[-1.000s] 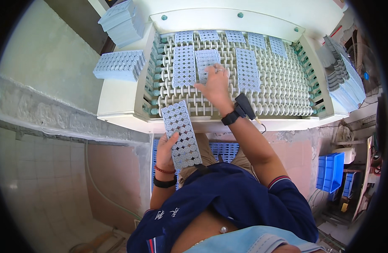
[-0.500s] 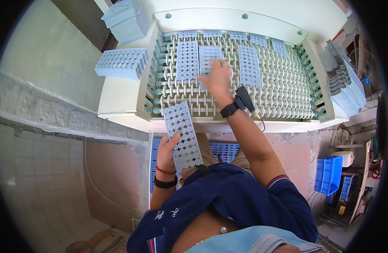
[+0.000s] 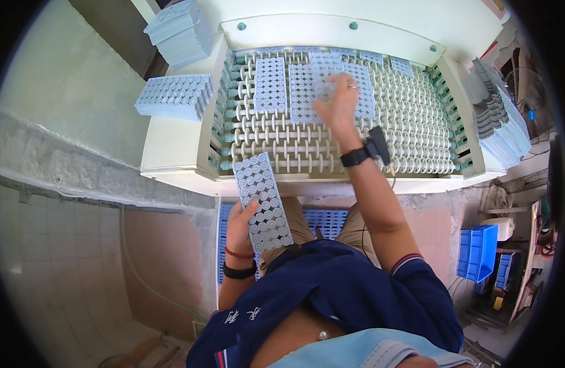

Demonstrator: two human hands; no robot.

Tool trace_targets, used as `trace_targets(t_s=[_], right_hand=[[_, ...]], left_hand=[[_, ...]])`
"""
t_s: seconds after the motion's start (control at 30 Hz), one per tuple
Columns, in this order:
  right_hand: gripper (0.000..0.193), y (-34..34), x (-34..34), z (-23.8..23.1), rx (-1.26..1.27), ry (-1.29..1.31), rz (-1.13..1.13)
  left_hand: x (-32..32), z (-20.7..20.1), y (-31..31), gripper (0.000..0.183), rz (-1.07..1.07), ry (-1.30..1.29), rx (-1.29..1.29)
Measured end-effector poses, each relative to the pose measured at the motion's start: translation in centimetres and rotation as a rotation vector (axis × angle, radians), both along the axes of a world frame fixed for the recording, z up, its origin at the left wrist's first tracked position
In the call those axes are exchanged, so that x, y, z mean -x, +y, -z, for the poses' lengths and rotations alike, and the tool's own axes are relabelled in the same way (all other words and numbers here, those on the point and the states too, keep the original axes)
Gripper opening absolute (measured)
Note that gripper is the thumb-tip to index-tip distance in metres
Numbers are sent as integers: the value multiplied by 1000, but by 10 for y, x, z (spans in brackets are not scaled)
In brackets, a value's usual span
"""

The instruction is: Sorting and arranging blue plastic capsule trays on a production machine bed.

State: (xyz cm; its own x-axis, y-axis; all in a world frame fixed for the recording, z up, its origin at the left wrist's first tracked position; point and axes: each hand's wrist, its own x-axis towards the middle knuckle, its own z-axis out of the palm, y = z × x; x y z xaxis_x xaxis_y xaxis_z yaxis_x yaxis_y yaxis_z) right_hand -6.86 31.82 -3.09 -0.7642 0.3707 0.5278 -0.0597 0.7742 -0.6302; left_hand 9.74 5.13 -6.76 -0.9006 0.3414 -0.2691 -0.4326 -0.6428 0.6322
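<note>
Navy shirt (image 3: 331, 279): two white written characters (image 3: 242, 315) sit side by side on my left chest, slanted as I look down at them; they are the only clear writing I can see.
Disc-patterned sheet (image 3: 262, 202) in my left hand (image 3: 238, 226): fine marks cover its round shapes, too small for me to read.
Sheets on the rollers (image 3: 271, 86): similar tiny marks, nothing legible.
Stack at my left (image 3: 174, 95): round patterns on top, too fine to read.
Blue bins (image 3: 477, 253): I can read nothing on them.
</note>
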Motion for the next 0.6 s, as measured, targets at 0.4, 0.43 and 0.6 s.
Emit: trace_targets(t_s=[0.4, 0.43, 0.6], right_hand=[[31, 164, -41, 18, -237, 88, 107], [29, 151, -53, 8, -234, 154, 77], [21, 51, -125, -12, 473, -399, -539]], left_hand=[[17, -18, 21, 35, 57, 140, -91], [19, -18, 26, 33, 34, 135, -50], [42, -24, 64, 30, 10, 118, 14]])
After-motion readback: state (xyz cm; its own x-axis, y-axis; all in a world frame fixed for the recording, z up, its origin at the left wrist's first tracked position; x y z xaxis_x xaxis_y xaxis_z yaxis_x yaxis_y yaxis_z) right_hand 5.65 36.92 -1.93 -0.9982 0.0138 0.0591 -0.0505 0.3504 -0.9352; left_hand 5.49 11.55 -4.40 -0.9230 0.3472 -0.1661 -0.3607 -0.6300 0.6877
